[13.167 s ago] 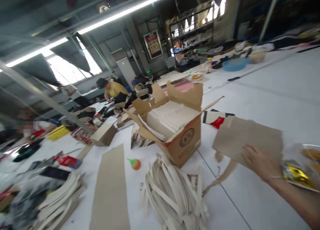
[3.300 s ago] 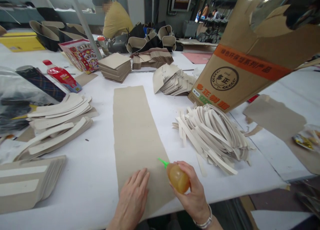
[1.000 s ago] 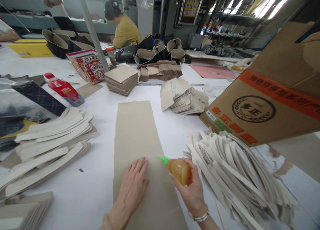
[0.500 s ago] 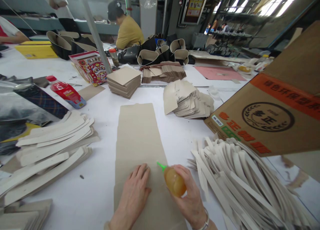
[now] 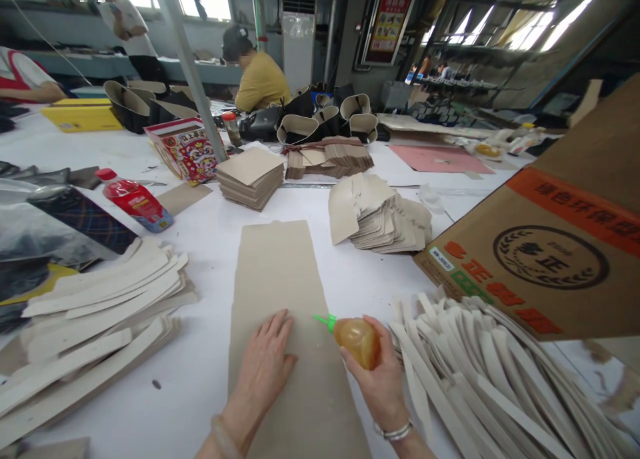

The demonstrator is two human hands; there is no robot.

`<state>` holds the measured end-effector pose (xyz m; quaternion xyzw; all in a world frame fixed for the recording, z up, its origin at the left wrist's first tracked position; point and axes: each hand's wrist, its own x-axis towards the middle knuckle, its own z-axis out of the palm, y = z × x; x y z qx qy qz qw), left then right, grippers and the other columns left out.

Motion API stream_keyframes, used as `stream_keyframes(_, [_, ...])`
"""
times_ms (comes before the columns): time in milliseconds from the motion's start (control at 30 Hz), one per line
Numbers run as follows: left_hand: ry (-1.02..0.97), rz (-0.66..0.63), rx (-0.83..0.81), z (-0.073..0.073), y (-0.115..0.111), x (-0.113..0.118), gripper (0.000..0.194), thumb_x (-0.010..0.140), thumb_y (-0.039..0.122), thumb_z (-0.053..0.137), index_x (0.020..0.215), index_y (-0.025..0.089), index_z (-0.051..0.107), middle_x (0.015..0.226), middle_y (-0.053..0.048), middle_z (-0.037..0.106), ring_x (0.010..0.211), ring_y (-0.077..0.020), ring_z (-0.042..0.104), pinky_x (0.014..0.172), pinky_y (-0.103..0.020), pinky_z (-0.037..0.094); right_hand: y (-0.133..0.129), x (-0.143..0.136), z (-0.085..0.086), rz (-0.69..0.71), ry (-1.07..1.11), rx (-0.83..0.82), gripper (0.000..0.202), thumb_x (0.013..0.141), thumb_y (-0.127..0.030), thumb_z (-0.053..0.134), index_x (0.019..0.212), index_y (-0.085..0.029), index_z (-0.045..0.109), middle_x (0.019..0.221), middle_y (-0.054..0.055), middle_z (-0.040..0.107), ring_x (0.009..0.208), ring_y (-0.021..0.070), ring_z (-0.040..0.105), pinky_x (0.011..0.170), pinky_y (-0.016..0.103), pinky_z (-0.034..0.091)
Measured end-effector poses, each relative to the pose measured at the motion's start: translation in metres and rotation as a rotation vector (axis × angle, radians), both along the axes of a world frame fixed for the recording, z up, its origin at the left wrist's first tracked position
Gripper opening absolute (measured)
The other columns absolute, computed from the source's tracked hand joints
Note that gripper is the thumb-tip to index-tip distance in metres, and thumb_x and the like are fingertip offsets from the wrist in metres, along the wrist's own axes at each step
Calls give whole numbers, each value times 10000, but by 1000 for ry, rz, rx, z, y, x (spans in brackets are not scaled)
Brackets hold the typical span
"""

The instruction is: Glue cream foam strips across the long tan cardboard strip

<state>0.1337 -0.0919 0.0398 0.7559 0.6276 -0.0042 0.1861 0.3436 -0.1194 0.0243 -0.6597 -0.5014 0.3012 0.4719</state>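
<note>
Because the left hand [image 5: 265,354] lies flat on the long beige sheet [image 5: 275,266], fingers almost together and pinching nothing, it seems to serve as the anchor; good work would, I judge, hold that palm still and clear of the nozzle's path. The right hand [image 5: 383,382] has its grip wrapped around the amber squeeze bottle [image 5: 355,339], whose green nozzle [image 5: 327,321] points left above the sheet; whether its tip touches I cannot tell. A light, even squeeze with the tip low should avoid blobs. The sheet runs up the middle of the white surface [image 5: 193,379], its lower end cut off by the view towards the near edge.

By count: one sheet on top, any beneath it hidden; one squeeze bottle; towards the right edge, one printed carton [image 5: 480,246] and one bundle of pale strips [image 5: 480,379]; towards the left edge, two piles of curved strips [image 5: 110,286] and one red plastic bottle [image 5: 135,199]; farther off, one stack of square boards [image 5: 250,176] and one fanned pile of cut pieces [image 5: 383,216]. Single strips overlap too much to count.
</note>
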Motion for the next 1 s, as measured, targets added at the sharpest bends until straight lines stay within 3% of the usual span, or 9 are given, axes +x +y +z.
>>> stream_keyframes(233, [-14,25,-39,-4,9,1,567,672,182,540,1236,207,491,1413,-23,373,1277,-215,331,1039,-363,329,26,-7,3,274,-328,238,536,737,-260,645,1219,-227,414,1187,67,514,1109,200,515,975,367,456])
stream_keyframes(367, [-27,22,-34,-4,10,2,573,665,164,544,1233,211,492,1411,-16,373,1281,-208,321,1041,-357,328,31,-3,6,311,-374,303,518,742,-194,621,1216,-239,419,1179,58,519,1131,194,500,984,361,454])
stream_keyframes(500, [-35,28,-42,-5,11,1,557,662,170,553,1214,214,501,1410,-15,371,1277,-213,320,1033,-361,332,24,-2,6,315,-317,240,507,724,-198,637,1194,-246,453,1169,53,533,1111,199,517,979,362,459])
stream_keyframes(600, [-48,36,-52,-3,12,0,543,649,176,556,1188,218,513,1395,-15,385,1253,-217,346,1013,-357,348,27,-10,4,201,-79,68,529,686,-281,689,1167,-221,476,1133,62,560,1031,207,567,935,367,489])
stream_keyframes(667, [-55,33,-61,0,15,0,515,644,171,548,1156,223,530,1378,-10,404,1233,-212,369,993,-348,365,36,-16,4,60,246,-48,568,687,-358,691,1173,-213,438,1077,63,588,938,199,610,857,370,529])
stream_keyframes(733, [-46,18,-78,4,22,-1,468,651,166,530,1115,228,551,1342,-10,444,1203,-205,403,971,-343,379,49,-20,5,-58,591,-100,575,701,-409,674,1168,-229,391,1039,47,605,885,191,633,805,384,547])
stream_keyframes(800, [-29,11,-72,9,32,-2,449,667,159,504,1108,223,556,1314,-17,475,1181,-200,427,966,-340,377,61,-20,6,-104,751,-96,577,697,-421,678,1156,-241,377,1035,34,606,894,196,636,806,406,544])
stream_keyframes(867, [-10,26,-37,11,44,-3,492,672,155,491,1159,211,529,1344,-26,454,1206,-200,409,987,-346,357,71,-16,6,-97,641,-70,619,667,-411,708,1165,-228,389,1033,40,600,900,200,628,816,403,538])
stream_keyframes(1000, [-8,30,15,6,67,-5,613,656,200,543,1264,204,456,1441,-26,332,1290,-210,317,1045,-368,300,81,-10,0,-12,152,30,629,653,-377,716,1186,-193,439,1126,80,554,968,204,586,872,362,511])
